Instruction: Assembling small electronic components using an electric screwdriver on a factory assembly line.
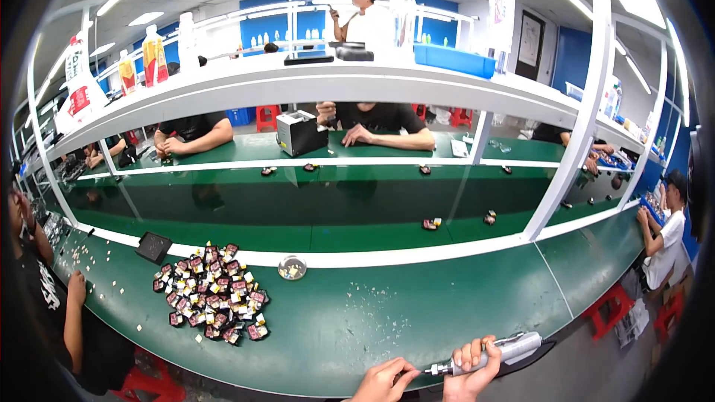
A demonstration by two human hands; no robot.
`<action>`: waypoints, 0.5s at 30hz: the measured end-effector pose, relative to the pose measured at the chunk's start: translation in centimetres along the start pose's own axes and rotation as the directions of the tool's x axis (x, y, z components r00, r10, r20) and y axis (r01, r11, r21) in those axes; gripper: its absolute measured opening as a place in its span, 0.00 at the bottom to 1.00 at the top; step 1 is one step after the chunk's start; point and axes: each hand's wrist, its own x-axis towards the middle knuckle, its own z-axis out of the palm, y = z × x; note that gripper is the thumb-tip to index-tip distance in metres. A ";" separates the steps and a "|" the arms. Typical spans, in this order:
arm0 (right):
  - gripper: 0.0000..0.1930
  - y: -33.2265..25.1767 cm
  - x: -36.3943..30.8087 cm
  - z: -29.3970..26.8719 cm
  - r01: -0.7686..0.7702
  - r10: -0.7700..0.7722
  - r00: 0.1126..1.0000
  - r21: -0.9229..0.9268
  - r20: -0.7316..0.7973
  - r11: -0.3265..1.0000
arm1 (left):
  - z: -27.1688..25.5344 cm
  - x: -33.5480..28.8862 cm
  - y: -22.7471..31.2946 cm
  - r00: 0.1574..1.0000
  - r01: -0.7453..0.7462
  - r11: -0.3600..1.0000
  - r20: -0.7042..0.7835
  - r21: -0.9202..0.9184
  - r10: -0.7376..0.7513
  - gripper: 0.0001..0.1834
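At the near edge of the green bench, my right hand (477, 369) is wrapped round a silver, pen-shaped electric screwdriver (523, 344), its tip pointing left. My left hand (386, 381) is closed in a pinch right at that tip; whatever lies between the fingers is too small or hidden to make out. To the left on the bench lies a heap of small black parts with pinkish and white-yellow pieces (212, 294). Tiny pale flecks (372, 309) are scattered on the bench ahead of my hands.
A round clear dish (292, 267) and a black tray (153, 247) stand by the white rail. Beyond it, a dark conveyor belt (357, 201) carries several small parts. A white shelf (335, 85) crosses above, holding bottles and a blue bin (454, 60). People sit opposite and at both sides.
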 end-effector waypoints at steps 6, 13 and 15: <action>0.04 -0.2 1.6 0.8 0.024 -0.024 0.998 0.013 0.051 1.000 | -1.4 3.1 0.3 0.972 -0.212 0.965 -0.069 0.155 0.225 0.11; 0.03 -1.7 4.3 -2.0 0.039 -0.044 0.997 0.071 0.071 0.997 | -5.5 7.8 -2.7 0.987 -0.126 0.923 -0.047 0.364 0.154 0.01; 0.04 -1.8 4.3 -2.5 0.060 -0.063 0.997 0.059 0.050 0.996 | -6.6 9.8 -3.5 0.985 -0.150 0.879 -0.014 0.452 0.175 0.04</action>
